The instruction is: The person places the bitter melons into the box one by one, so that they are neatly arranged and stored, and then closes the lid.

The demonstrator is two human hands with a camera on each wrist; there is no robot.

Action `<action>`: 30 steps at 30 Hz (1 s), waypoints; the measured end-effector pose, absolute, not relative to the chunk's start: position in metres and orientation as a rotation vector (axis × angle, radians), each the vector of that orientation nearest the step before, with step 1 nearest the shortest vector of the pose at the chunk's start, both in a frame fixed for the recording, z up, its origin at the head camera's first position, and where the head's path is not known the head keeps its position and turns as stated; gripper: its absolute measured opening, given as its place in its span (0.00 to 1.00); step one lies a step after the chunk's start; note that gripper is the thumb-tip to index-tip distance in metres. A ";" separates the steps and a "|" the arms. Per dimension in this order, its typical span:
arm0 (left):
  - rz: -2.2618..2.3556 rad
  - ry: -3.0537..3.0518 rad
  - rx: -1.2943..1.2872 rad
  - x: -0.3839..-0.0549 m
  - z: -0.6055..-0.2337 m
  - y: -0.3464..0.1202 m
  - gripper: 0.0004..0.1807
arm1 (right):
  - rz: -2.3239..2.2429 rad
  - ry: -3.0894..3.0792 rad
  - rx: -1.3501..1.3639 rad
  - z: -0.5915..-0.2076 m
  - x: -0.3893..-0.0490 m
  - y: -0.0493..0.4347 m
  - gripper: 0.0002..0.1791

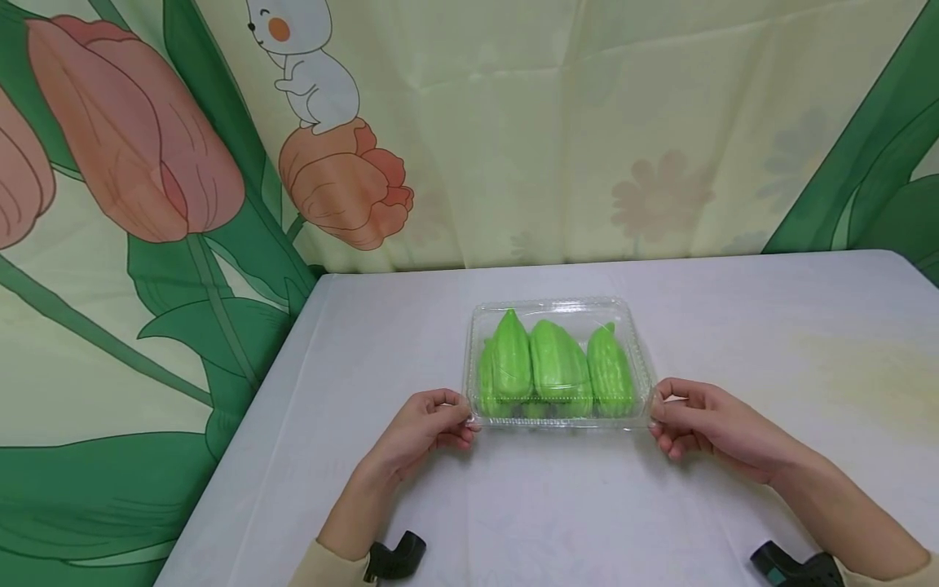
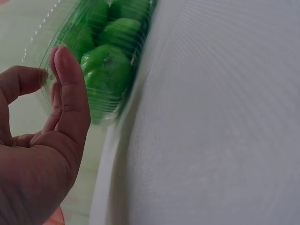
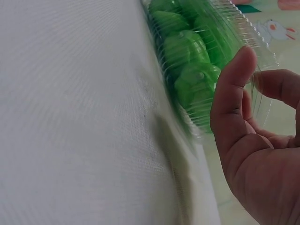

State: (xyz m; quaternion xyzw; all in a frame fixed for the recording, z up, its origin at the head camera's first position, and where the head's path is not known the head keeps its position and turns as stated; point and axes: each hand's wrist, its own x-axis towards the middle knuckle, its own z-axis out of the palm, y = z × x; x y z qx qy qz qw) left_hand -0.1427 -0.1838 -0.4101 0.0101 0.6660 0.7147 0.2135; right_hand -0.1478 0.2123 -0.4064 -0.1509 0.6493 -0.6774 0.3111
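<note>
A clear plastic clamshell box (image 1: 557,306) with a ribbed rim sits on the white-covered table. Through its lid show several bright green, ridged, gourd-like pieces (image 1: 561,359), some tapering to a point. At the front left corner my left hand (image 1: 433,424) pinches the box's rim between thumb and fingers. My right hand (image 1: 693,420) does the same at the front right corner. The left wrist view has the left thumb (image 2: 70,70) against the plastic edge, green pieces behind it. In the right wrist view, the right thumb (image 3: 234,89) presses the rim likewise.
The white cloth (image 1: 587,514) covers the table all round the box. A curtain (image 1: 499,147) printed with tulips and a white animal hangs behind the table's far edge. Black wrist devices (image 1: 396,556) sit at both sleeves.
</note>
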 end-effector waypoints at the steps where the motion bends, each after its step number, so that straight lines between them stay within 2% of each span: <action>1: 1.985 1.852 0.026 -0.142 -0.410 -0.184 0.05 | -1.794 1.711 -0.394 -0.406 -0.148 0.212 0.05; 24: 1.990 1.870 0.035 -0.140 -0.409 -0.183 0.04 | -1.835 1.606 -0.361 -0.407 -0.147 0.215 0.03; 30: 1.998 1.828 0.052 -0.142 -0.412 -0.185 0.06 | -1.817 1.675 -0.341 -0.407 -0.147 0.214 0.07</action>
